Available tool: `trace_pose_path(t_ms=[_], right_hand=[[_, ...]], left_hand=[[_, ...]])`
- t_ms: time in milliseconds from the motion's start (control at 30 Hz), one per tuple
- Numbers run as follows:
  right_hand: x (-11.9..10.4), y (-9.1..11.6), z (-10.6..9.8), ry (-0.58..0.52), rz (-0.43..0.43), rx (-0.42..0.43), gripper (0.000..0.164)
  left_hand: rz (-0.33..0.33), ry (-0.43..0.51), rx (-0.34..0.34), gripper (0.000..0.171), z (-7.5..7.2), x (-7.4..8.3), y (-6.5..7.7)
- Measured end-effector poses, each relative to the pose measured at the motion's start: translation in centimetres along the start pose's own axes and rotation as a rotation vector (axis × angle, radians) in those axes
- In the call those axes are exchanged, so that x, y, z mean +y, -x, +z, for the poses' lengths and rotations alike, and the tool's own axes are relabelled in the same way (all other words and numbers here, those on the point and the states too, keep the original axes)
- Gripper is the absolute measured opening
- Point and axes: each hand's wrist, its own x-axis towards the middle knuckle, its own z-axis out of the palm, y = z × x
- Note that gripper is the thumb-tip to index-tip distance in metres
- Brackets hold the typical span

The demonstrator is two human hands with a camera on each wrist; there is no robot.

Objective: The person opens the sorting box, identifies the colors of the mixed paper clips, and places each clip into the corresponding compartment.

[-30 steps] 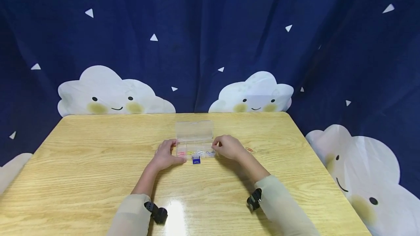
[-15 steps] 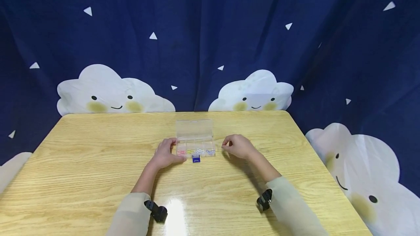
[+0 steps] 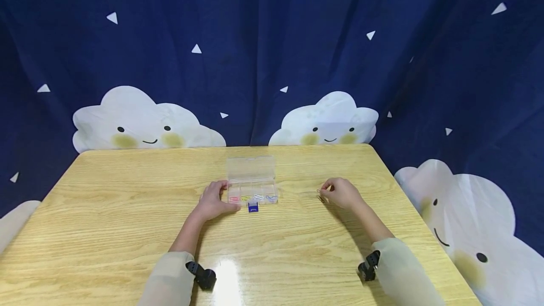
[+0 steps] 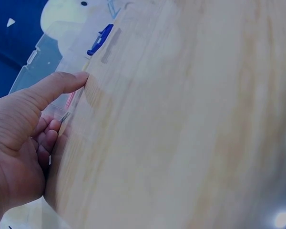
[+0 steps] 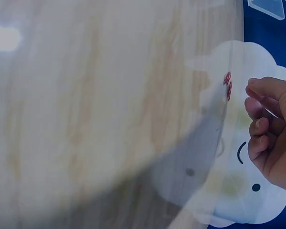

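A clear plastic compartment box lies open on the table, its lid tilted back. Pink, yellow, white and blue paper clips sit in separate compartments; a blue latch juts from the front. My left hand grips the box's left end, thumb along the front edge and fingers at the side, as the left wrist view also shows. To the right, my right hand hovers by a red paper clip on the table. Its thumb and index finger are close together, with a gap to the clip in the right wrist view.
The wooden table extends around both hands. Behind it hangs a dark blue curtain printed with white clouds and triangles. Black wrist cameras are strapped over the light sleeves.
My right hand has moved away from the box's right end, rightward to the red paper clip. The left hand and the box have stayed in place.
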Motion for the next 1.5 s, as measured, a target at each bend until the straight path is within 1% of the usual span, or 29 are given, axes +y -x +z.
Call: trace_pose_path(t_ms=[167, 400, 767, 900, 1200, 1400, 1500], right_hand=[[0.4, 0.5, -0.1, -0.014, 0.005, -0.03, 0.015], [0.4, 0.9, 0.3, -0.006, 0.04, -0.079, 0.016], [0.4, 1.1, 0.9, 0.021, 0.018, -0.074, 0.012], [0.4, 1.2, 1.1, 0.036, 0.003, -0.066, 0.011], [0.1, 1.0, 1.2, 0.114, -0.03, -0.025, 0.013], [0.1, 0.9, 1.2, 0.151, -0.033, -0.006, 0.011], [0.1, 0.9, 1.2, 0.152, -0.022, -0.003, 0.01]], left_hand=[[-0.003, 0.01, 0.005, 0.077, 0.1, 0.0, 0.0], [0.003, 0.004, 0.01, 0.077, 0.1, -0.1, 0.1], [-0.01, 0.013, -0.001, 0.079, 0.2, -0.2, 0.2], [-0.001, 0.024, 0.007, 0.078, 0.3, -0.1, 0.3], [-0.001, 0.014, 0.007, 0.079, 0.1, 0.1, 0.4], [-0.002, 0.012, 0.008, 0.079, 0.1, 0.1, 0.2], [0.002, 0.006, 0.011, 0.078, 0.1, 0.1, 0.2]])
